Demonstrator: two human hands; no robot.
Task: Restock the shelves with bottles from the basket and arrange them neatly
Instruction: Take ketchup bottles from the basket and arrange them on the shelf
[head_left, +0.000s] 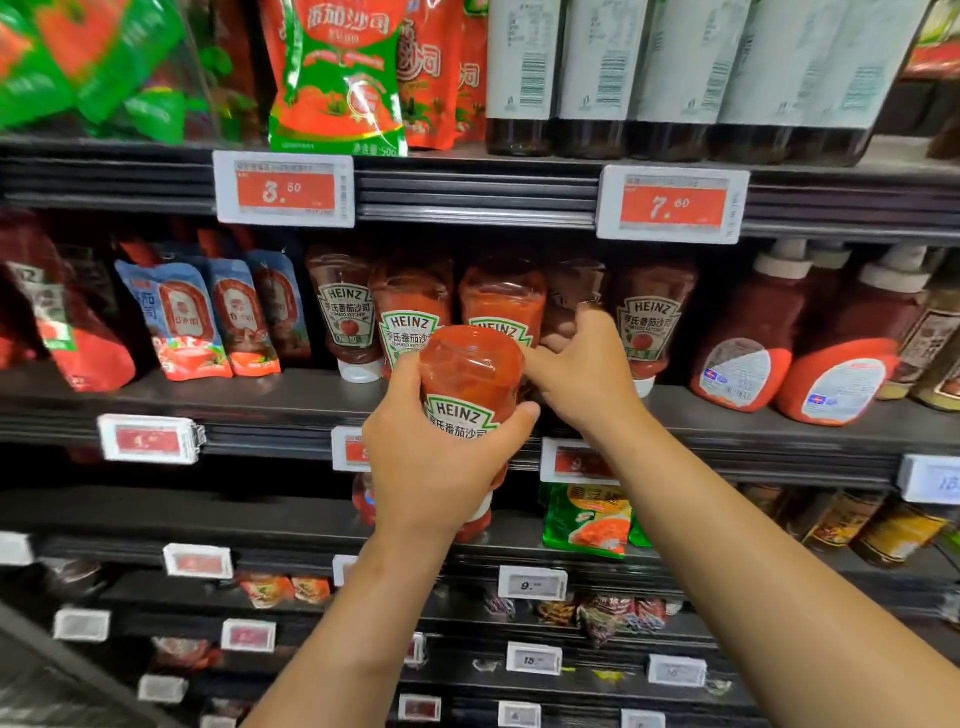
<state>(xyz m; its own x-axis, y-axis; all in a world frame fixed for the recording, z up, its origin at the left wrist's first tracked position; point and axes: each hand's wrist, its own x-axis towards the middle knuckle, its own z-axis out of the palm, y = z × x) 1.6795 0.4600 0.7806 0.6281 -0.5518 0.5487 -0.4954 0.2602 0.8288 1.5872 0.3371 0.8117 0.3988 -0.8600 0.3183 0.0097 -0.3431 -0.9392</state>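
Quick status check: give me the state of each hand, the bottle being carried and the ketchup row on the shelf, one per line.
left hand: grips the held Heinz bottle around its lower body.
held Heinz bottle: cap down, in front of the shelf, not yet placed.
right hand: reaching into the row, fingers curled on a shelved bottle.
Heinz row: standing cap down, labels facing out.
shelf: partly stocked.

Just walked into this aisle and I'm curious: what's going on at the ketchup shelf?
A person is restocking. Their left hand grips a Heinz ketchup bottle, cap down, in front of the shelf. Their right hand reaches among the Heinz bottles already standing there, seemingly making room.
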